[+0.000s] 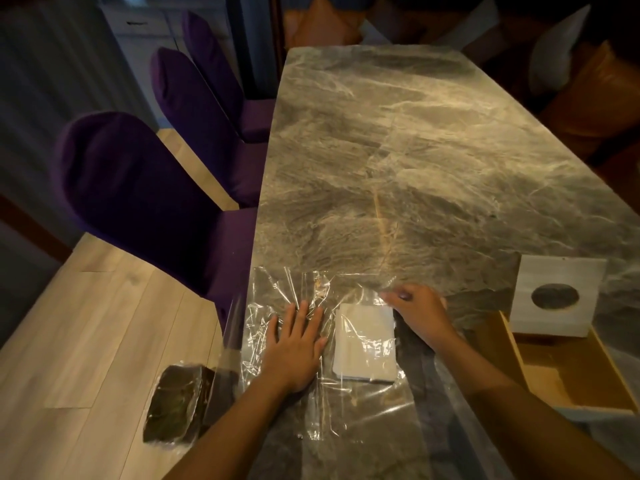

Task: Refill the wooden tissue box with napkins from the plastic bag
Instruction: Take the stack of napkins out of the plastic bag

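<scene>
Grey marble tabletop (pixel 415 150) fills most of the view, long axis running away from the camera. Three purple chairs (pixel 138 188) line its left edge over a light wood floor (pixel 86 323).

Wooden tissue box (pixel 571 372) sits at the near right, open side up, interior bare. Its white lid (pixel 557 299) with the oval opening leans against the box's far end, tilted up.

Clear plastic bag (pixel 298 296) lies flat and crinkled at the near left corner of the tabletop, partly overhanging the edge. A white napkins stack (pixel 365 341) rests inside it toward the right, film still over the top.

Left hand (pixel 296 348) is spread palm down, fingers extended, pressing the bag flat just left of the stack, gripping nothing. Right hand (pixel 419 310) is curled at the stack's far right corner, fingertips pinched; probably on the bag's edge, but the film is too transparent there to confirm contact.

A dark wrapped bundle (pixel 176 405) in clear plastic appears below the tabletop's near left corner, by the floor.
</scene>
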The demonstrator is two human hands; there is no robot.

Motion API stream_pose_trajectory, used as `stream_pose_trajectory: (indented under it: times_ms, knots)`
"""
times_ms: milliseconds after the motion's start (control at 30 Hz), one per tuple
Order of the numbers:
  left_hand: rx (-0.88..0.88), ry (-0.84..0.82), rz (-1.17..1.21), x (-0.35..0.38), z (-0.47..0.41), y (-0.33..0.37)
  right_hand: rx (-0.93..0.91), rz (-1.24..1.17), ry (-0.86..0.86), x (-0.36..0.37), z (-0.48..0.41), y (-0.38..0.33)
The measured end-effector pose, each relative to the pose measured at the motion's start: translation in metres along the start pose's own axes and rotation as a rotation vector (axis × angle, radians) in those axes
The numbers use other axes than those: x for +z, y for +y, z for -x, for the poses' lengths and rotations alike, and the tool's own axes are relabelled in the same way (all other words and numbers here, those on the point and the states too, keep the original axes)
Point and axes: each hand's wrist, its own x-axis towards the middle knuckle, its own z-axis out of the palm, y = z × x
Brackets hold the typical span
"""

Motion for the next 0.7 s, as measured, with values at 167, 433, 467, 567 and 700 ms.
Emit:
stream_pose_trajectory:
  times_ms: [167,433,467,567,700]
  knots:
    - [-0.016,-0.027,-0.004,-0.001,-0.001,0.000,-0.128,0.168,-0.225,-0.004,0.006,-0.027]
    - [-0.026,-0.048,-0.001,-0.001,-0.002,0.000,-0.194,0.522,-0.490,-0.004,0.004,-0.045]
    - [-0.027,-0.051,-0.001,-0.001,-0.001,0.000,-0.177,0.537,-0.523,-0.003,0.002,-0.044]
    - [-0.033,-0.047,0.001,-0.002,-0.001,0.001,-0.119,0.486,-0.580,0.003,-0.004,-0.033]
    - [-0.025,-0.038,-0.001,-0.001,0.000,-0.001,-0.065,0.327,-0.528,-0.004,0.000,-0.026]
